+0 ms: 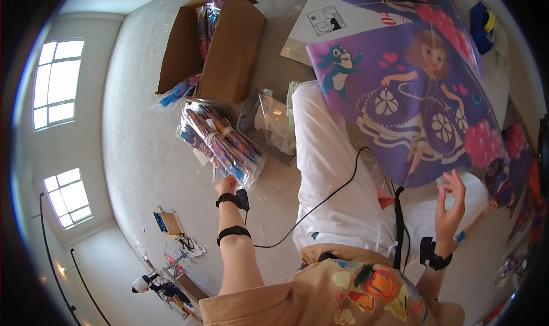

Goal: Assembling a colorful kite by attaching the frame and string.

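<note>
My left hand [227, 184] is closed at the lower end of a clear-plastic-wrapped bundle [220, 140] of rolled, colourful printed pieces on the floor, its fingers at the plastic. My right hand [452, 197] is raised by the lower edge of a purple printed sheet [372, 106]. Its thumb and forefinger come together beside a small, pale, see-through piece that I cannot make out. The sheet shows a cartoon girl in a gown and a blue animal. It lies partly over my white-trousered legs and a board.
An open cardboard box [231, 46] with more wrapped rolls stands beyond the bundle. A grey bin [273, 129] holding clear plastic sits beside my leg. A blue tape dispenser [482, 29] lies at the far right. A black cable [326, 203] crosses my lap from my left wrist.
</note>
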The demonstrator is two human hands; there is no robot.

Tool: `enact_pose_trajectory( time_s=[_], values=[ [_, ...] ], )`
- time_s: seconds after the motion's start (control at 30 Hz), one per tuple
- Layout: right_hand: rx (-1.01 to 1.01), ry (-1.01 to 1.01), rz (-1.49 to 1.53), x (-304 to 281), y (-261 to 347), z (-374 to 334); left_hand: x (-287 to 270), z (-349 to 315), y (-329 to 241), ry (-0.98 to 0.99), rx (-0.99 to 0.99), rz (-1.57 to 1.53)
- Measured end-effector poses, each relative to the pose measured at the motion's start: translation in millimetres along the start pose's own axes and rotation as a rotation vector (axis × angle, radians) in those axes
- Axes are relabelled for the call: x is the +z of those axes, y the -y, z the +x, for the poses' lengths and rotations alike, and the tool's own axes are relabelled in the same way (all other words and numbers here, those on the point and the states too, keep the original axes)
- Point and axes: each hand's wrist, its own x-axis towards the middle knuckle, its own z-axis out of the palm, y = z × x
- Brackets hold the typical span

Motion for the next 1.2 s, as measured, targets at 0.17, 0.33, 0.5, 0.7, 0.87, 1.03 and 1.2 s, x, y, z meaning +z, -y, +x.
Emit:
enact_pose_trajectory(
  time_s=[0.17, 0.33, 0.5, 0.7, 0.87, 1.03, 1.2],
  values=[
    [-0.003, -0.018, -0.009, -2, -8, -3, 1, -8, -3, 0.290, -0.008, 0.009],
    [0.017, -0.017, -0.013, -4, -12, -7, 9, -12, -7, 0.183, -0.083, -0.148],
    [0.020, -0.022, -0.001, -5, -18, -9, 7, -13, 4, 0.407, 0.214, -0.070],
    [0.030, -0.027, 0.000, -6, -17, -8, 13, -30, -4, 0.238, 0.161, -0.010],
    [0.103, -0.012, 0.011, -8, -17, -12, 25, -33, -4, 0.051, 0.187, 0.188],
    [0.065, -0.021, 0.025, -2, -16, -12, 2, -1, 6, -0.162, 0.517, 0.910],
    [0.089, -0.033, 0.017, -5, -8, -7, 7, 2, 18, -0.173, 0.551, 1.312]
  ],
)
